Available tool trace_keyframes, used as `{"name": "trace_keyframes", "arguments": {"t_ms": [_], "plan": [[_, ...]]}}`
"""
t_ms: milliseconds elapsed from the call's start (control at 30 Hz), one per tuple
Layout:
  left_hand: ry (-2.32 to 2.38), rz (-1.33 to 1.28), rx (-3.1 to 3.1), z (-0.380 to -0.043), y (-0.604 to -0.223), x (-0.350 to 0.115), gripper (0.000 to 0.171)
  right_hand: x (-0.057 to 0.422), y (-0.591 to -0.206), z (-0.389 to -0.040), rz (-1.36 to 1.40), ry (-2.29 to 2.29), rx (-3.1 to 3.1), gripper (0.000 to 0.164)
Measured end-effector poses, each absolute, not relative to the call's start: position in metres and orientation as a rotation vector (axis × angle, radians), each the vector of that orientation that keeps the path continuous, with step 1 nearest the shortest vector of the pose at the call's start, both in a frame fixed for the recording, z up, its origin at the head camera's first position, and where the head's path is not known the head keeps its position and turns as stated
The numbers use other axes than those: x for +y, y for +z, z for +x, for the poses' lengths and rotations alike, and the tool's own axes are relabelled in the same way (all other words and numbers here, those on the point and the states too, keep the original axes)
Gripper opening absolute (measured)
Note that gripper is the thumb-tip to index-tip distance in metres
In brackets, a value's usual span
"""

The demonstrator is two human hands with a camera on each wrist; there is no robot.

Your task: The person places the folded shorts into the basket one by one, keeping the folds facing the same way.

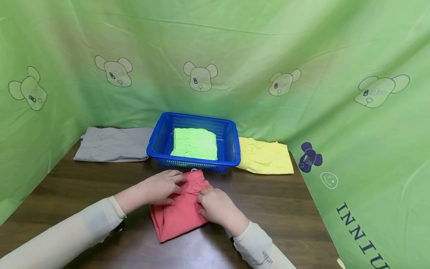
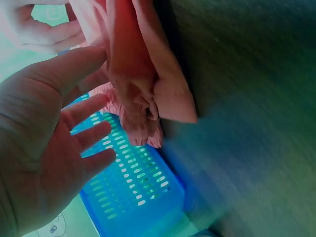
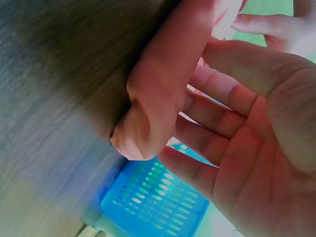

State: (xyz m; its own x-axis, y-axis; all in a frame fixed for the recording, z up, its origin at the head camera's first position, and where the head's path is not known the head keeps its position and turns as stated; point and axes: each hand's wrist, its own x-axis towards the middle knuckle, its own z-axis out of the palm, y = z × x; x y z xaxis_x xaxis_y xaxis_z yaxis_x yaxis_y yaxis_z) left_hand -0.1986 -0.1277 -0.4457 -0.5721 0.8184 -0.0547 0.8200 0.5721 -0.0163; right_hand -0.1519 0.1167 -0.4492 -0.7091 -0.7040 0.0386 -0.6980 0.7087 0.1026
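Note:
A folded pair of coral-red elastic-waist pants lies on the table, its gathered waistband and a bit of white drawstring pointing at the blue basket. My left hand is over its left side near the waistband. In the left wrist view, the thumb and fingers are loosely extended at the cloth, and a loose fold hangs at its edge. On the right side rests my right hand. The right wrist view shows its relaxed fingers with tips against the rolled edge of the pants.
Behind the pants stands the blue perforated basket, holding a folded lime-green garment. To its left lies a folded grey garment, and to its right a folded yellow one. A green curtain with printed bear heads encloses the wooden table.

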Motion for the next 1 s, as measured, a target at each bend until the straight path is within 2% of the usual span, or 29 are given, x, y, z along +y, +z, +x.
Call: {"name": "trace_keyframes", "arguments": {"t_ms": [267, 567, 733, 900, 1000], "plan": [[-0.013, 1.316, 2.712, -0.197, -0.443, -0.124, 0.032, 0.121, -0.451, -0.16, 1.159, -0.127, -2.777, 0.004], [0.027, 1.219, 2.701, -0.194, -0.441, -0.127, 0.032, 0.126, -0.454, -0.178, 1.219, -0.097, -2.784, 0.006], [0.052, 1.191, 2.72, -0.192, -0.444, -0.13, 0.031, 0.126, -0.452, -0.19, 1.294, -0.124, -2.802, 0.015], [0.071, 1.168, 2.738, -0.188, -0.447, -0.132, 0.033, 0.123, -0.445, -0.181, 1.25, -0.154, -2.803, 0.007], [0.08, 1.157, 2.76, -0.184, -0.447, -0.132, 0.032, 0.12, -0.441, -0.167, 1.18, -0.192, -2.79, 0.015]]}}
